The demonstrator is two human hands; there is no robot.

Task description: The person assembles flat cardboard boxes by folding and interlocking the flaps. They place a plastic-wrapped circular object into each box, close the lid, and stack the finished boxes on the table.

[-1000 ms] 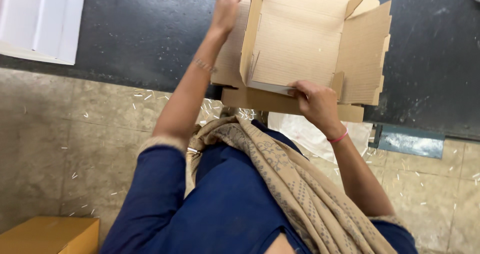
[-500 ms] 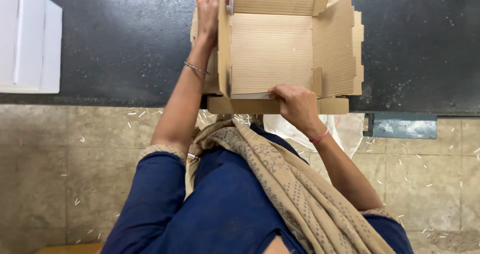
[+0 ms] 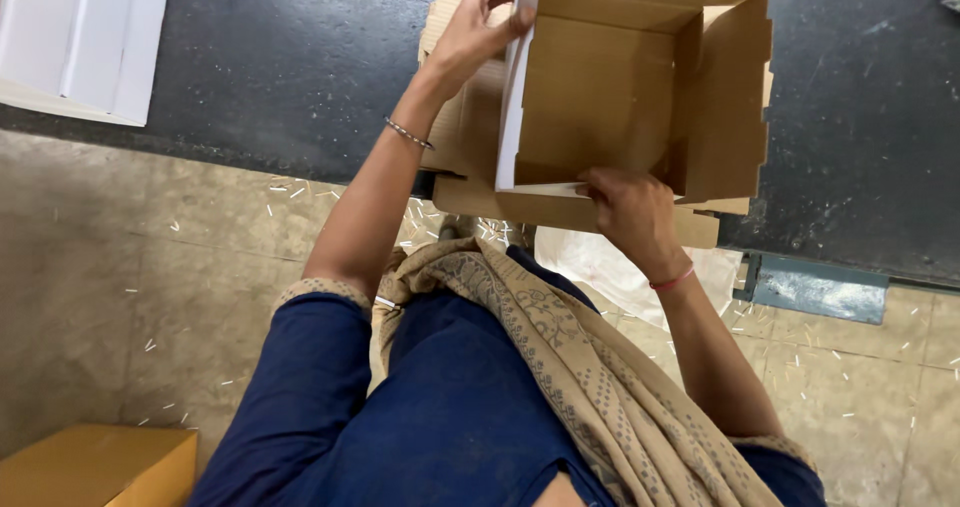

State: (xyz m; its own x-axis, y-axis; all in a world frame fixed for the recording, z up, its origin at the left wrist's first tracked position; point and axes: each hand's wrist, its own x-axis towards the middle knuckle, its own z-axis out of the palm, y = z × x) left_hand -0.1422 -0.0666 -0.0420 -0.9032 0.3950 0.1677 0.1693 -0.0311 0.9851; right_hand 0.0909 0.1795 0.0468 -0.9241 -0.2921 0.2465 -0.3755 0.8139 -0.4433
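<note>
A: What do the fingers of the left hand (image 3: 478, 29) hold?

B: They are clamped on the top of the box's (image 3: 640, 97) left wall, a flap with a white face, the thumb on the near side and the fingertips over the edge.

A: And the right hand (image 3: 628, 207)?

B: Its fingers are closed on the near bottom edge of the box, pinching the thin white lip there. The knuckles face the camera.

A: Where does the box sit?

B: On the dark bench (image 3: 290, 57), close to its front edge, standing open with its hollow toward the person. 3 brown walls show: back, right and the left one being gripped. It rests on a stack of flat cardboard (image 3: 560, 207) that sticks out just past the bench edge.

A: Anything on the wrists?

B: A thin metal bangle (image 3: 408, 133) on the left, a red band (image 3: 672, 281) on the right.

A: And farther out?

B: A white box (image 3: 80, 37) lies at the far left of the bench, well apart from the brown one. The person wears a blue top (image 3: 450, 407) with a beige patterned scarf (image 3: 600, 387) across the chest. Below is a tiled floor (image 3: 120, 267) strewn with small white bits, and a tan carton (image 3: 95, 465) at the lower left corner.
</note>
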